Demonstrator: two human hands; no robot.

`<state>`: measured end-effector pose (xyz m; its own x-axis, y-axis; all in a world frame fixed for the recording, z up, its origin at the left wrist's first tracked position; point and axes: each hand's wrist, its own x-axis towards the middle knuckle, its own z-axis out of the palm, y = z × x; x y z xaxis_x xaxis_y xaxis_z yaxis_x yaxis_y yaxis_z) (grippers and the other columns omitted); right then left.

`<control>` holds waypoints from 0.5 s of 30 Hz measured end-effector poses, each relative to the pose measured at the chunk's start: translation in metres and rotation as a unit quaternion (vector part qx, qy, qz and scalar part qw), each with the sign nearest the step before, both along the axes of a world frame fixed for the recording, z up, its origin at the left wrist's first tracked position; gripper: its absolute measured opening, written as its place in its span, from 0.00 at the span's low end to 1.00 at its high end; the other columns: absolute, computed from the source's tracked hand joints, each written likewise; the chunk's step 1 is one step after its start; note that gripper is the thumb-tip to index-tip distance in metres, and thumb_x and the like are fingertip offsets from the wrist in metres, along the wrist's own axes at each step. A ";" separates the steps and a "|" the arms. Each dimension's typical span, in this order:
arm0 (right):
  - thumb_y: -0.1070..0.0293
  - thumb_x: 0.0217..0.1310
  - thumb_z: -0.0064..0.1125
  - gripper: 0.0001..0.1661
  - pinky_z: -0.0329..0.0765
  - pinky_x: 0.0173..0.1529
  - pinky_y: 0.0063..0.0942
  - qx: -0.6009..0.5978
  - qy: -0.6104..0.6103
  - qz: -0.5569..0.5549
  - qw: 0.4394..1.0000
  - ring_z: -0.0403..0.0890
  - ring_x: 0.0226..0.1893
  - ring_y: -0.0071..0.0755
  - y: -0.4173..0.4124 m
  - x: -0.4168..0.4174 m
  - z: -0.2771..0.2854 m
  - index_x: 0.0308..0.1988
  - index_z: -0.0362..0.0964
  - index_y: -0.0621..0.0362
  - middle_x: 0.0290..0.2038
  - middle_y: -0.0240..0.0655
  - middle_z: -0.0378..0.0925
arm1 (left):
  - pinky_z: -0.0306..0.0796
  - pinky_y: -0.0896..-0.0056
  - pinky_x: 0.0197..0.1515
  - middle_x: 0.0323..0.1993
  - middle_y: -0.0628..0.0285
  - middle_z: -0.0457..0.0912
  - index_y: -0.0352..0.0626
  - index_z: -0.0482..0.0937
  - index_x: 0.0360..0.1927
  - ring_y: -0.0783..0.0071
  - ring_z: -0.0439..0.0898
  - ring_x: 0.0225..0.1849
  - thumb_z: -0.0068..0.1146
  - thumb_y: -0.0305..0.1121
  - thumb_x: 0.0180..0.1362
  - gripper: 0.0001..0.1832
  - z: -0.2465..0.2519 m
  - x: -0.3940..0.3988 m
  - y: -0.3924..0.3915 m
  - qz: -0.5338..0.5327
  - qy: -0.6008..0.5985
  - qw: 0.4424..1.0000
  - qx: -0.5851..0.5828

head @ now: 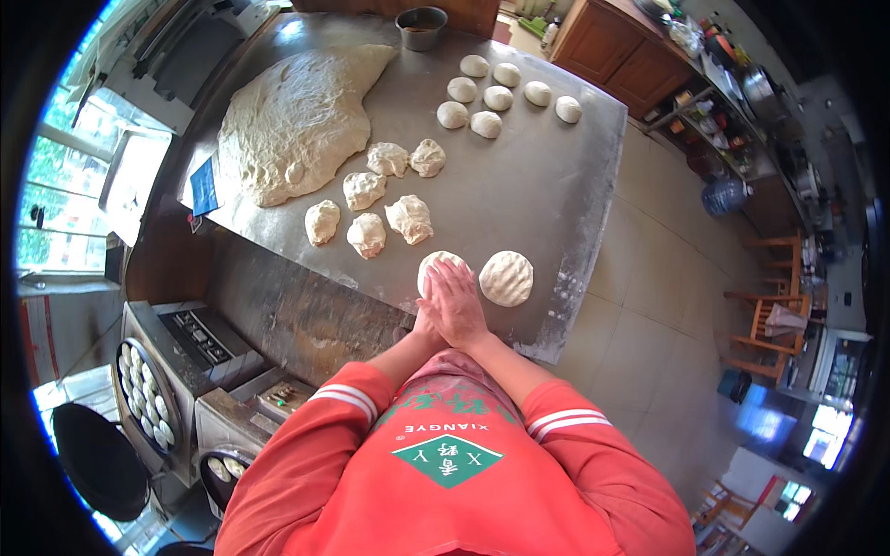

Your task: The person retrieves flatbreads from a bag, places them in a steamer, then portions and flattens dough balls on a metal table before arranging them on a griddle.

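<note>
A flattened round of dough [432,263] lies on the metal-topped table [480,187], close to its near edge. My right hand [455,302] is laid flat across my left hand, and its fingertips rest on this round. Most of my left hand [427,321] is hidden underneath, so its fingers are hard to make out. Just to the right sits a second flattened round [507,278] with finger dents on top. Several rough dough pieces [409,219] lie ahead and to the left. Farther off are several smooth dough balls [498,98].
A large dough mass [299,118] spreads over the table's far left, beside a blue scraper-like sheet [204,187]. A metal pot [421,28] stands at the far edge. On the lower left, a round pan of dough pieces [146,396] sits in an appliance with its black lid [101,462] raised.
</note>
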<state>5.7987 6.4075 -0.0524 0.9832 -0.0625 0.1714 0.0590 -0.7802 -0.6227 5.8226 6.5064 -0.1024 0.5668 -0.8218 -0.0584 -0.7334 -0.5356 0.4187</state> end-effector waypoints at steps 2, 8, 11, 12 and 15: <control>0.44 0.67 0.53 0.44 0.42 0.77 0.55 -0.085 0.033 0.068 0.993 0.51 0.76 0.47 -0.012 0.010 -0.021 0.71 0.55 0.59 0.74 0.45 0.54 | 0.29 0.38 0.78 0.80 0.50 0.44 0.44 0.49 0.78 0.42 0.38 0.80 0.49 0.55 0.61 0.46 -0.012 -0.012 0.012 0.001 0.049 0.998 -0.046; 0.36 0.68 0.46 0.51 0.35 0.78 0.54 -0.145 0.130 0.154 0.969 0.38 0.79 0.41 -0.044 0.027 -0.044 0.75 0.45 0.57 0.78 0.42 0.42 | 0.28 0.41 0.79 0.80 0.54 0.44 0.42 0.49 0.78 0.62 0.40 0.82 0.53 0.67 0.56 0.56 0.016 0.016 0.030 0.101 0.014 0.991 0.081; 0.37 0.67 0.48 0.51 0.34 0.78 0.54 -0.194 0.118 0.176 0.958 0.36 0.80 0.41 -0.059 0.018 -0.054 0.75 0.45 0.57 0.79 0.42 0.40 | 0.25 0.44 0.79 0.80 0.54 0.44 0.41 0.46 0.78 0.61 0.38 0.82 0.50 0.72 0.56 0.58 0.023 0.028 0.039 0.064 0.040 0.995 0.065; 0.39 0.66 0.50 0.50 0.37 0.78 0.55 -0.172 0.125 0.183 0.960 0.37 0.79 0.44 -0.062 0.021 -0.051 0.75 0.46 0.58 0.78 0.44 0.42 | 0.38 0.44 0.79 0.79 0.53 0.49 0.40 0.52 0.77 0.57 0.49 0.80 0.55 0.62 0.60 0.50 0.026 0.029 0.037 0.089 0.035 0.995 0.036; 0.58 0.63 0.60 0.39 0.52 0.75 0.55 -0.094 0.014 0.098 0.991 0.57 0.73 0.54 -0.085 0.026 -0.027 0.69 0.59 0.60 0.71 0.48 0.56 | 0.56 0.49 0.71 0.70 0.49 0.62 0.38 0.61 0.71 0.52 0.65 0.69 0.62 0.47 0.60 0.40 -0.007 0.024 0.036 0.358 0.069 0.924 -0.118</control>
<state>5.8246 6.3228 -0.0792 0.9778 0.1603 0.1352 0.2057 -0.8579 -0.4709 5.8469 6.5421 -0.1093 0.9703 -0.2389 -0.0381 -0.1580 -0.7448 0.6483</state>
